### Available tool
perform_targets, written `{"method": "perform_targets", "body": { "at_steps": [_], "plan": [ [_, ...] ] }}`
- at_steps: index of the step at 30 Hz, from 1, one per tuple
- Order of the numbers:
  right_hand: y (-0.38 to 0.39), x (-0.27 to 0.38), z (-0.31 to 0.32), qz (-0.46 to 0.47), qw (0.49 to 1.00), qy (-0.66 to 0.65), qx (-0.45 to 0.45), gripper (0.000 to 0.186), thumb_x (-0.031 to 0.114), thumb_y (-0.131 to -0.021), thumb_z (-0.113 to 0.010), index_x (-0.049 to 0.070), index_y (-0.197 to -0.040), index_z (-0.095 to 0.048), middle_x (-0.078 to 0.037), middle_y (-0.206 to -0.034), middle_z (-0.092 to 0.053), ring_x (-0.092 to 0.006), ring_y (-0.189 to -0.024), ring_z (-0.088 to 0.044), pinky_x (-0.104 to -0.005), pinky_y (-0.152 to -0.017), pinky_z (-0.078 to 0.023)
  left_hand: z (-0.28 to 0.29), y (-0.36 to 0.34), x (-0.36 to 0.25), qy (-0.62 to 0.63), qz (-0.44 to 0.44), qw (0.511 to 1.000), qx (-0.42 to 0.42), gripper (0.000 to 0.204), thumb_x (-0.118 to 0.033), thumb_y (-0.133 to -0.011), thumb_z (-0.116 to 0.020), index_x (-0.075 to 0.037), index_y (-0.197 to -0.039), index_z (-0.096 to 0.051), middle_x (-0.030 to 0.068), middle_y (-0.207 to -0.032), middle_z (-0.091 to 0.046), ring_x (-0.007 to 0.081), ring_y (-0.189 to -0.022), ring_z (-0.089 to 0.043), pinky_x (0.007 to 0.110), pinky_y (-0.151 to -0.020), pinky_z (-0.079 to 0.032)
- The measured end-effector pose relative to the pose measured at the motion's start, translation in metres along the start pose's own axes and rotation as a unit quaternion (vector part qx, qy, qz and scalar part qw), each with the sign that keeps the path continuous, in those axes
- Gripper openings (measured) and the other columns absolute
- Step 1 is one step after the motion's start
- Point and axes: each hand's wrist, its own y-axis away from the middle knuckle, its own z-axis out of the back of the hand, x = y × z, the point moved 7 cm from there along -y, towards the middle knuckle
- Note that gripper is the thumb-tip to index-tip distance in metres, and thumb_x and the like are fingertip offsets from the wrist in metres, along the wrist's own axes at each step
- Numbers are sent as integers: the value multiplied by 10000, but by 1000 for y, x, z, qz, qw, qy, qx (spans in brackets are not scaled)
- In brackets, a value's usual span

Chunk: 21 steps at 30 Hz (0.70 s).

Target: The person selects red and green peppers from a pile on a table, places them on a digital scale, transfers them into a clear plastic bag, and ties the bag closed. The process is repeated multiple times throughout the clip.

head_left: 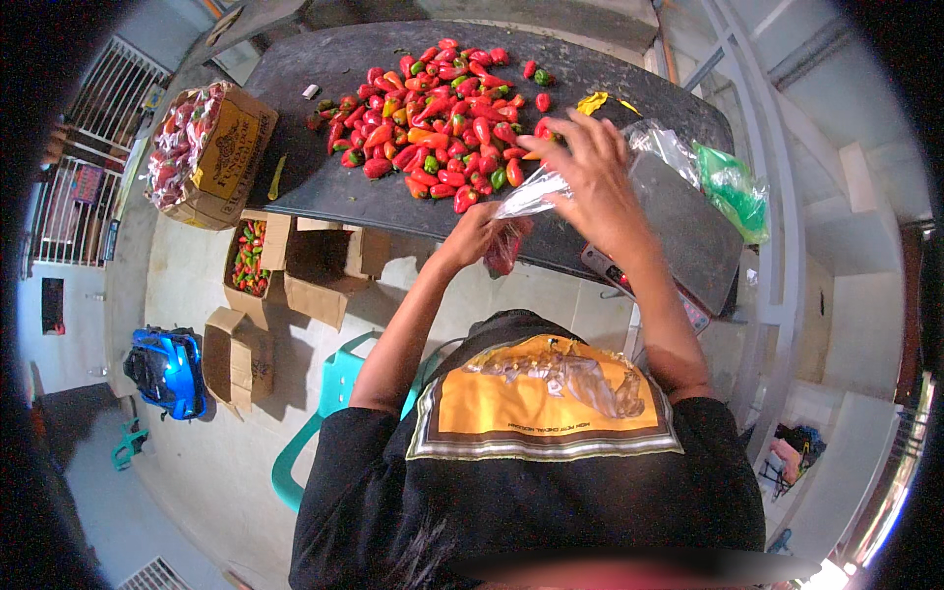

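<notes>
The person stands at the near edge of a dark table [324, 197], filling a clear plastic bag [526, 200] with chillies from the heap of red, orange and green chillies [438, 118] spread over the table's middle and far part. The left hand [474, 234] is at the near edge, fingers curled shut around the bag's mouth, so that the lower, already reddish part of the bag hangs just below the table's edge. The right hand [590, 167] reaches over the bag toward the heap's near-right fringe; its fingers are spread and partly bent, and a chilli or two seem to sit at the fingertips, though whether they are actually pinched cannot be told. The step in hand looks like gathering chillies and feeding them into the held bag, which seems only partly filled. The next move would call for the right hand to bring its pick back over the opening while the left keeps the mouth wide enough, since the thin film could fold shut and spill chillies over the edge. More clear bags [664, 143] and a green bag [733, 187] lie toward the table's right edge, with a yellow scrap [593, 101] beside the heap. On the floor to the left stand a carton of packed chillies [202, 152], an open carton with loose chillies [251, 261], an empty-looking carton [241, 359], a blue helmet [167, 369] and a teal plastic chair [334, 393].
</notes>
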Motion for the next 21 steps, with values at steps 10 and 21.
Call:
{"method": "perform_targets", "body": {
  "at_steps": [10,21],
  "plan": [
    [38,-129,23,-271,890,-285,-232,274,240,-879,-608,54,-1073,-559,-51,-847,-601,-114,-759,-565,-288,-666,-450,27,11,36,-43,-7,998,-49,238,-34,-859,-417,-4,-960,-630,100,-831,-649,184,-768,-609,320,-729,-479],
    [45,-45,-13,-171,984,43,35,585,148,-716,-720,136,-1259,-502,-94,-1193,-548,-217,-1060,-497,-387,-918,-379,16,14,51,-354,155,922,-3,171,-112,-727,-602,-8,-862,-589,165,-868,-604,347,-914,-569,457,-791,-436]
  ]
}}
